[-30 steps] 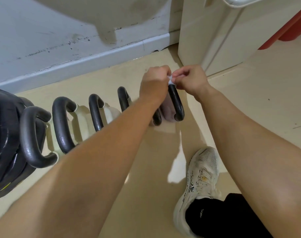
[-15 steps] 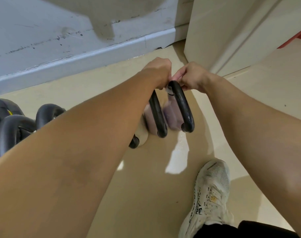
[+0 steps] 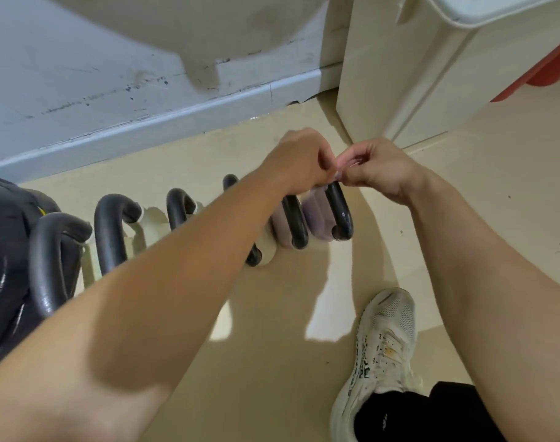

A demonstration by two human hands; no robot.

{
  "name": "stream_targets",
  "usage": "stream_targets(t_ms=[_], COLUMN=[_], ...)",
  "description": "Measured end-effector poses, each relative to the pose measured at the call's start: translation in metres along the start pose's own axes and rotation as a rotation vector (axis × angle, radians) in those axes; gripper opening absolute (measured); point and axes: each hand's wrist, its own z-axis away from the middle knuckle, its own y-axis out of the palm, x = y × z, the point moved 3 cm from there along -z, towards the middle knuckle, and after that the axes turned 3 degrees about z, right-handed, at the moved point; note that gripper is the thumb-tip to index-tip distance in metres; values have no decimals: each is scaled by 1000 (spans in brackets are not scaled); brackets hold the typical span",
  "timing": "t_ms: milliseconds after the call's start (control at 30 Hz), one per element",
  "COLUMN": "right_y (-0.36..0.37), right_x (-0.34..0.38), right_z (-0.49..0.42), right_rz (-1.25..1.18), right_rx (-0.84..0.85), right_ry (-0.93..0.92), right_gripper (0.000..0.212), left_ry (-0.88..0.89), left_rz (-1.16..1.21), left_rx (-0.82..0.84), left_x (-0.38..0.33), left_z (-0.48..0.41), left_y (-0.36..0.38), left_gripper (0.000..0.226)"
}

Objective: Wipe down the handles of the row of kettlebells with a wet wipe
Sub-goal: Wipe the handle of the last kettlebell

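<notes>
Black handles, six by my count, stand in a row of kettlebells [image 3: 113, 231] on the floor [image 3: 272, 314], running from 9 o'clock in to the middle of the view. The third from the right is partly hidden under the left forearm [image 3: 176, 298]. Both hands meet just above the end handle [image 3: 339, 212], a little toward 1 o'clock from centre. Noted: the left hand [image 3: 301, 161] and the right hand [image 3: 377, 169] are curled, fingertips together, pinching a small pale wet wipe [image 3: 344, 165] between them. The wipe sits above the bar, not wrapped round it. Judgement: work is at the end handle, and nothing shows which handles are done, so the share finished cannot be told. Around: cream cabinet [image 3: 400, 74] at 1 o'clock, grey skirting board [image 3: 176, 113] at 11, dark weight plates [image 3: 4, 266] at 9, white shoe [image 3: 384, 346] at 5. The cabinet stands near the end bell and probably cramps that side.
</notes>
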Motion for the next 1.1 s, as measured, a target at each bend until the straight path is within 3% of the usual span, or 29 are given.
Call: stream_targets(t_ms=[100, 200, 333, 400, 567, 667, 733, 833, 1000, 1100], right_y=[4, 17, 25, 28, 24, 18, 17, 16, 17, 19], right_x=[-8, -9, -5, -1, 3, 0, -3, -16, -44, -48], right_z=[27, 47, 60, 61, 51, 42, 43, 51, 77, 97], right_rz=[25, -23, 82, 172, 230, 216, 198, 130, 19, 57], right_rx=[-116, -95, -197, -172, -188, -241, -265, -270, -206, -177], right_ry=[-17, -30, -18, -55, -90, -63, -46, 1, 65, 134], right_gripper=[24, 30, 42, 44, 8, 7, 4, 12, 11, 10], left_ry=[-10, -92, -177, -231, -289, -284, -272, -235, -180, -192], left_rz=[-96, -97, 27, 134, 347, 292, 224, 192, 71, 76], left_rx=[-50, -119, -210, -224, -269, -359, -322, -237, -120, -65], left_x=[2, 5, -3, -7, -7, -1, 1, -3, -15, -13], left_z=[20, 34, 44, 47, 49, 47, 44, 42, 61, 82], left_y=[21, 38, 46, 47, 43, 35, 36, 48, 69, 81], left_gripper=[10, 16, 24, 24, 4, 34, 40, 18, 6, 12])
